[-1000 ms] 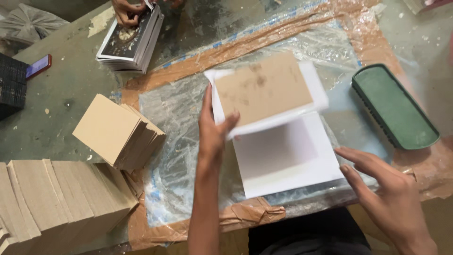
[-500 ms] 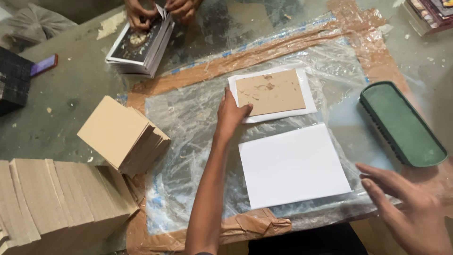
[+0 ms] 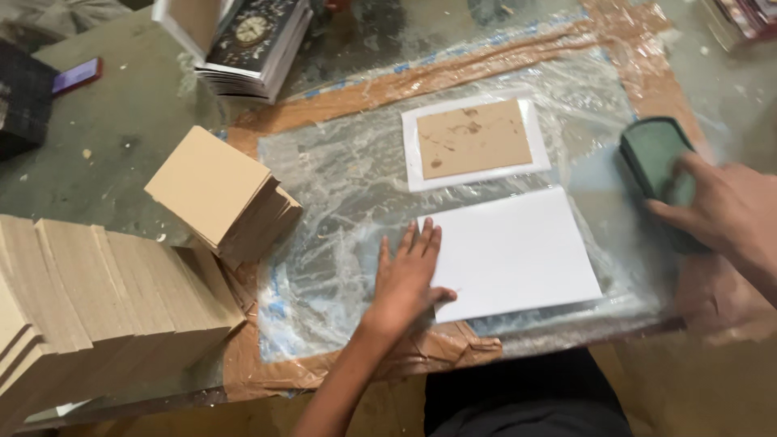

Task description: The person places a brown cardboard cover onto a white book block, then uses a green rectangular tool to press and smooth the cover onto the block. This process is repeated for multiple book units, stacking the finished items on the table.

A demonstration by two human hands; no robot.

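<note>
I see the left hand point(image 3: 407, 279) flat, fingers spread, pressing the left edge of the white sheet point(image 3: 514, 252) on the plastic-covered bench point(image 3: 340, 186). Right hand point(image 3: 720, 212) closing loosely around the dark green oblong block point(image 3: 654, 158); full grip unclear. Brown-centred white card point(image 3: 474, 142) lies beyond. Tan board stacks point(image 3: 214, 194) left.

so the sheet point(image 3: 518, 255) nearest the edge is plain white, the 1 behind it is a tan board point(image 3: 472, 138) with darker brown blotches and a white border. dark green pad point(image 3: 660, 166) on the side. clear shiny plastic point(image 3: 340, 202) edged in brown tape point(image 3: 421, 77). stacks of cardboard point(image 3: 218, 194) are light brown. table point(image 3: 121, 129) is grey-green.
</note>
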